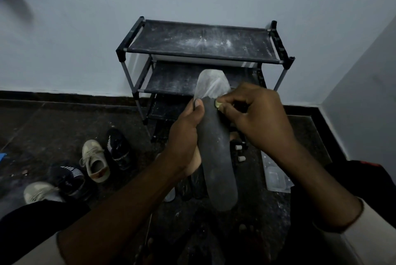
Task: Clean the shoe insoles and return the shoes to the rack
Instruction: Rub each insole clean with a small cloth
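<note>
While the left hand (188, 127) gripped the insole (216, 157) aloft before the rack (199, 41), presumably steadying it for wiping, the right hand (257, 119) pinched a yellow pad (219, 105) against its edge; shoes (95, 159) lay on the floor (53, 127).

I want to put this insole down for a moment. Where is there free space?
The top shelf of the rack is bare from end frame to end frame, only dusty. The floor left of the rack, between skirting and shoes, is also free. Crowded: the four shoes at the left, the small bottles by the rack's foot, the clear tray at the right.
</note>
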